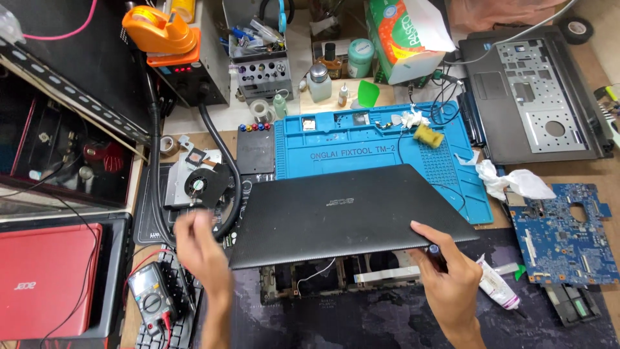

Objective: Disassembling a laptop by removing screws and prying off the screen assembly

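A big black laptop lid (pixel 342 210) sits in the middle of the work table, tipped up a bit over the open laptop body (pixel 336 274) under it, where wires and metal parts show. The right hand (pixel 445 271) grips the lid at its front right corner, with the thumb on top and the fingers curled under the edge. The left hand (pixel 200 249) is just beside the lid's left edge; it is blurry, its fingers look spread, and it holds nothing. Behind the lid lies a blue rubber mat (pixel 374 145) with a yellow sponge (pixel 428 135) on it. Left of the lid there is a small fan (pixel 194 184) on a metal plate, and a thick black hose (pixel 229 168) bends past it. Near the left hand, lower down, is a meter (pixel 152 297) with a dial and red and black wires. A red laptop (pixel 48 278) lies at the far left. To the right of the lid sit a white crumpled tissue (pixel 516 181), a blue circuit board (pixel 562 232) and a white tube (pixel 497 287). A grey laptop case (pixel 533 90) rests at the top right. An orange tape holder (pixel 161 32) stands at the top left.
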